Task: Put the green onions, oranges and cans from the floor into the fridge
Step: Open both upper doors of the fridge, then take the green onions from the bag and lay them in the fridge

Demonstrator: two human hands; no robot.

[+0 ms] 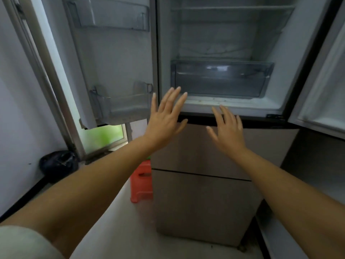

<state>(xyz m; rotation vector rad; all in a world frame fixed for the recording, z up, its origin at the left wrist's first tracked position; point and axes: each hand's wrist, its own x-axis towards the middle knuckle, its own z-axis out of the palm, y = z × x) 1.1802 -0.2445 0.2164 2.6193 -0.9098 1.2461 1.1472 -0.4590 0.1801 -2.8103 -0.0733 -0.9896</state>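
Fridge [220, 107] doors open at frame center, drawer [222, 79] empty; left hand [164, 118] and right hand [228, 131] both spread flat, holding nothing. Green onions, oranges, cans not in view. Likely next: turn to the floor, grab the first item.

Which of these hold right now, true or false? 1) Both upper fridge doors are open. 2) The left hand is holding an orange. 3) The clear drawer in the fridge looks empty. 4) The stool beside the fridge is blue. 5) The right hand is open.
1) True: the left door and right door of the fridge both stand open.
2) False: the left hand is open with fingers spread and holds nothing.
3) True: nothing shows inside the clear drawer.
4) False: the stool is red-orange.
5) True: the right hand is open, fingers straight, holding nothing.
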